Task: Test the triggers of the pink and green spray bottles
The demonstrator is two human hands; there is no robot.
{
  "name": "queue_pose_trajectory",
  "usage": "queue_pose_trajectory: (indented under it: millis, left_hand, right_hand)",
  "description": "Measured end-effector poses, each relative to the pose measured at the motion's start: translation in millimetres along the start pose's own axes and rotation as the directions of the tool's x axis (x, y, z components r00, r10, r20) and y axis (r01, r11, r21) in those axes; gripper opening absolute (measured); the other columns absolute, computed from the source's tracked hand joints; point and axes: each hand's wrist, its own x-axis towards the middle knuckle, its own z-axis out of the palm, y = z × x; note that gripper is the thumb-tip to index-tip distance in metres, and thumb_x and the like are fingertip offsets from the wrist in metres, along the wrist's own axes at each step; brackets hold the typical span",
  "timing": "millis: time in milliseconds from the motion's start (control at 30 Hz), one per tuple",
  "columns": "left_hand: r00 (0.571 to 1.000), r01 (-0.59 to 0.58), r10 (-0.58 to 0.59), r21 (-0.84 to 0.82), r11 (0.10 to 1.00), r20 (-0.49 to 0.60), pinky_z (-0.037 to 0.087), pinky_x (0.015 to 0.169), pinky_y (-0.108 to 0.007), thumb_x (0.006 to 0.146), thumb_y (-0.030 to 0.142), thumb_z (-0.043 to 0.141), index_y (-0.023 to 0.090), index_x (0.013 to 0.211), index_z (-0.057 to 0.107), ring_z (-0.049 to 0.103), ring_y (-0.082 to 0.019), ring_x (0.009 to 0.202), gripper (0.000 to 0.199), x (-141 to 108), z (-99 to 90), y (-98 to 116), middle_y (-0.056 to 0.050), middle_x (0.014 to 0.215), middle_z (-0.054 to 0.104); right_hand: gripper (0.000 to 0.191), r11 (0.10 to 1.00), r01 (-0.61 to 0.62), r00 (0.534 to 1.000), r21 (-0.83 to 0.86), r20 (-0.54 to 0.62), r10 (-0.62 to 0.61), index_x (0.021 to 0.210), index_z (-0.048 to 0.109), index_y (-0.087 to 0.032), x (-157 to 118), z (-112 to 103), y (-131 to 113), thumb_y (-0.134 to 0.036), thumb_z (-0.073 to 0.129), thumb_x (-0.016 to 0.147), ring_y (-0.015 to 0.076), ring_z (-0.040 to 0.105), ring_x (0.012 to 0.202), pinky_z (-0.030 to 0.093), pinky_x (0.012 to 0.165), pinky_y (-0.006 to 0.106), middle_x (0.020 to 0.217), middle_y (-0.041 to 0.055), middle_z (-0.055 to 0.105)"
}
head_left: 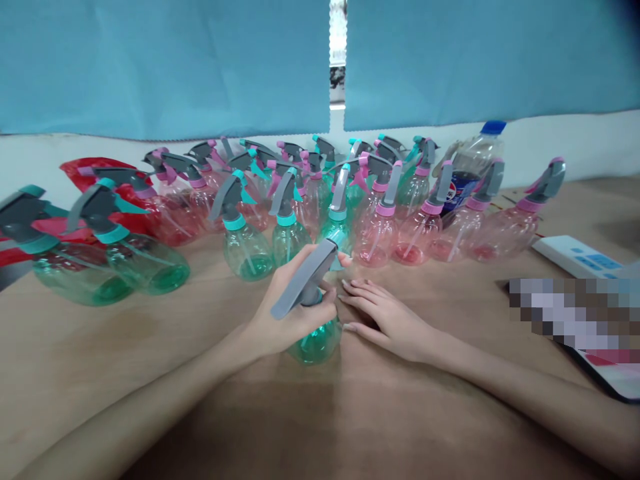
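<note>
My left hand (pixel 286 303) is wrapped round the neck of a green spray bottle (pixel 316 343), under its grey trigger head with a teal nozzle. The bottle is in the middle of the table, its nozzle pointing away from me. Just to its right, my right hand (pixel 387 313) lies low over the tabletop with its fingers stretched towards the bottle, holding nothing. Another green spray bottle (pixel 338 223) stands right behind the held one. Pink spray bottles (pixel 375 240) line up behind my right hand.
Several green and pink spray bottles crowd the back of the wooden table (pixel 240 427). Two green bottles (pixel 150 267) stand at the left before a red plastic bag (pixel 100 175). A large drink bottle (pixel 463 177), a white device (pixel 575 257) and a blurred-out phone-like slab (pixel 617 377) are at the right.
</note>
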Motion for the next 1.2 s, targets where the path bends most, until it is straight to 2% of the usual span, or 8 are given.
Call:
queue_pose_trajectory:
  millis: [100,200,267,467,700,833,1067,1200]
  left_hand:
    - [1.0,0.018,-0.017,0.043,0.999,-0.026,0.052,0.058,-0.026,0.072,0.008,0.054,0.025,0.115,0.057,0.063,-0.012,0.064,0.046,-1,-0.5,7,-0.001,0.1,0.068]
    - [0.998,0.032,-0.027,0.086,0.996,-0.052,0.048,0.055,-0.027,0.072,0.012,0.053,0.023,0.108,0.059,0.059,-0.013,0.057,0.039,-1,-0.9,14,0.003,0.074,0.064]
    - [0.998,0.017,-0.01,0.099,0.995,-0.066,0.046,0.055,-0.027,0.071,0.013,0.053,0.022,0.103,0.059,0.058,-0.014,0.056,0.034,-1,-1.2,17,0.003,0.07,0.062]
    - [0.996,-0.03,0.038,0.108,0.994,-0.075,0.052,0.068,-0.028,0.067,0.007,0.051,0.023,0.095,0.056,0.062,-0.013,0.065,0.032,-1,-2.2,16,0.001,0.092,0.068]
    - [0.993,-0.052,0.064,0.114,0.992,-0.101,0.051,0.067,-0.028,0.066,0.008,0.052,0.023,0.084,0.053,0.061,-0.013,0.066,0.023,0,-3.1,22,0.003,0.081,0.064]
    - [0.996,-0.032,0.041,0.098,0.995,-0.085,0.05,0.062,-0.028,0.065,0.009,0.052,0.022,0.082,0.051,0.058,-0.012,0.06,0.022,-1,-4.3,22,0.003,0.079,0.061]
    - [0.998,0.017,-0.014,0.051,0.999,-0.053,0.053,0.063,-0.031,0.067,0.011,0.052,0.024,0.097,0.057,0.061,-0.014,0.06,0.033,2,-4.2,17,-0.001,0.097,0.069]
    - [0.994,-0.014,0.018,0.039,0.999,-0.108,0.055,0.081,-0.034,0.068,0.009,0.054,0.023,0.106,0.057,0.063,-0.013,0.066,0.04,2,-0.3,14,-0.003,0.111,0.067]
  right_hand:
    - [0.048,1.0,-0.001,1.0,0.013,-0.012,0.002,0.134,0.053,-0.018,0,0,0,-0.046,0.051,0.094,0.0297,0.044,0.135,0.035,0.111,0.055,0.138,0.0142,0.056]
    - [0.048,1.0,-0.001,1.0,0.015,-0.011,0.001,0.134,0.054,-0.018,0,0,1,-0.046,0.05,0.095,0.0296,0.044,0.135,0.034,0.112,0.055,0.139,0.0142,0.055]
    - [0.049,1.0,0.003,1.0,0.005,-0.004,-0.003,0.134,0.054,-0.017,0,0,1,-0.047,0.049,0.095,0.0297,0.043,0.135,0.034,0.112,0.055,0.14,0.0145,0.054]
    - [0.052,1.0,-0.009,0.999,-0.026,0.031,0.01,0.135,0.053,-0.015,0,0,1,-0.048,0.047,0.096,0.029,0.041,0.137,0.032,0.114,0.052,0.142,0.014,0.053]
    - [0.052,1.0,-0.02,0.999,-0.021,0.038,0.02,0.134,0.053,-0.015,0,-1,1,-0.049,0.046,0.096,0.0291,0.04,0.137,0.031,0.114,0.052,0.144,0.0135,0.051]
    - [0.052,1.0,-0.014,1.0,0.0,0.018,0.014,0.135,0.052,-0.016,0,0,1,-0.049,0.047,0.095,0.0296,0.04,0.137,0.032,0.113,0.054,0.143,0.0142,0.051]
    - [0.048,1.0,0.006,1.0,0.018,-0.005,-0.006,0.134,0.053,-0.02,0,0,1,-0.047,0.049,0.094,0.0298,0.042,0.136,0.033,0.112,0.056,0.14,0.0138,0.054]
    - [0.049,1.0,0.023,1.0,-0.005,0.0,-0.023,0.134,0.053,-0.017,1,-1,1,-0.047,0.048,0.095,0.0295,0.042,0.136,0.033,0.112,0.054,0.139,0.0149,0.055]
